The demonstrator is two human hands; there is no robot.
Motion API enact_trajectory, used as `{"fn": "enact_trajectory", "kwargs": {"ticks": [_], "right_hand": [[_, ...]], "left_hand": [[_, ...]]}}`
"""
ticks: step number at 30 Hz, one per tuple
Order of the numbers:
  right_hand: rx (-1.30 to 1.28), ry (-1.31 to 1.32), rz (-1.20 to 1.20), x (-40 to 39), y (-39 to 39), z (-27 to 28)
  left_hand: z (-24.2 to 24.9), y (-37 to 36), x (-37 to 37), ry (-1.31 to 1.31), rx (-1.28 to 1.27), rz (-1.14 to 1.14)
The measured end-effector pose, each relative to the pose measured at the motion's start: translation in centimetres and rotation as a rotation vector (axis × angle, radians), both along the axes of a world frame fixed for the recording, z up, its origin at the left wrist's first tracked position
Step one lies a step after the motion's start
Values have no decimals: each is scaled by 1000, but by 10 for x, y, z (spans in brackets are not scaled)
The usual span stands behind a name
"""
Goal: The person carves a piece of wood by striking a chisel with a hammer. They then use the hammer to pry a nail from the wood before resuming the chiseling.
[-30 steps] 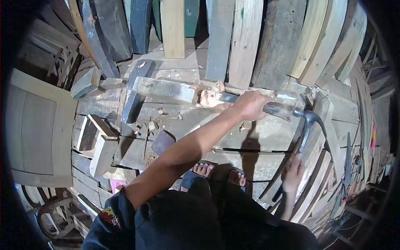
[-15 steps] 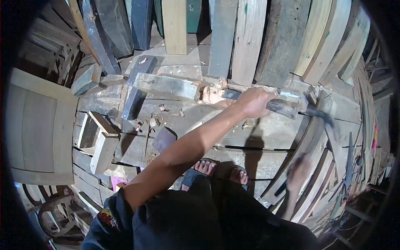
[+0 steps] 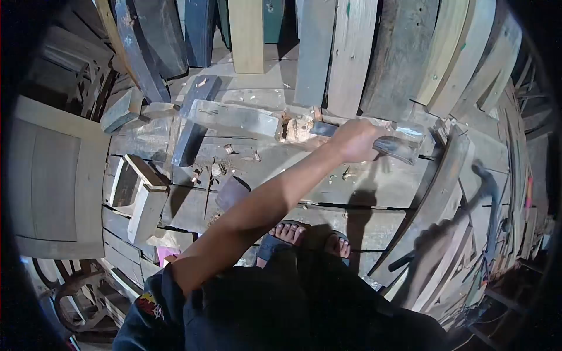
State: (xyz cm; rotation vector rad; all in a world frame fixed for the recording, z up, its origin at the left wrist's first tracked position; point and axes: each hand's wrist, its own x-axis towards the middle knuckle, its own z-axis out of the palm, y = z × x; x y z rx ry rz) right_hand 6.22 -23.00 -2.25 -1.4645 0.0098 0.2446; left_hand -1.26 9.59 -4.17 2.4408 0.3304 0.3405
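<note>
My left hand (image 3: pixel 355 142) is closed around a chisel (image 3: pixel 325 129), its flat blade pointing left. The blade's tip rests at a pale, freshly cut hollow in a wooden beam (image 3: pixel 234 119), and the butt of the handle sticks out to the right of my fist. My right hand (image 3: pixel 434 237), dark and blurred, grips a hammer (image 3: pixel 487 182) by its handle. The hammer's head is up and to the right, apart from the chisel. Wood chips (image 3: pixel 218 169) lie below the beam.
A dark wooden block (image 3: pixel 190 143) crosses under the beam's left part. Upright planks (image 3: pixel 246 38) stand along the back. A small wooden frame piece (image 3: pixel 146 210) sits at left, near a panel door (image 3: pixel 55 181). Long timbers (image 3: pixel 439 175) lie at right. My feet (image 3: pixel 288 233) are close below.
The hammer has swung away from the chisel's handle end, toward the right and slightly down, with my right hand. My left hand and the chisel stay almost in place.
</note>
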Motion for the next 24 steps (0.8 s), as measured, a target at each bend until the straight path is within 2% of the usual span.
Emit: {"fn": "enact_trajectory", "kwargs": {"ticks": [1,3,5,6,8,9,10,12,14,17,20,22,24], "right_hand": [[-314,-269,207,-9,5,-15],[-585,-355,442,-16,8,-13],[-480,5,513,-17,9,6],[-299,-5,507,-11,-1,-8],[-389,139,310,-8,-5,18],[-275,106,309,-4,-5,24],[-368,76,228,-1,-6,37],[-322,9,192,6,-6,52],[-248,26,112,4,1,64],[-254,86,111,9,-9,52],[-293,157,182,6,-17,36],[-378,153,151,-4,-12,24],[-354,186,255,-4,-16,17]], "left_hand": [[-2,-1,0,41,30,-5],[-7,-2,-1,117,93,-19],[-1,-4,-4,160,100,21],[0,-2,-4,103,47,20],[0,4,-3,-4,-61,13],[-3,7,-2,-95,6,25],[-5,7,-2,-89,19,40],[-7,8,0,-79,46,71],[-9,2,1,37,67,50],[-18,-6,7,270,142,-36],[-32,-7,8,224,198,-74],[-13,0,7,185,139,-85],[13,8,8,124,31,-64]]}}
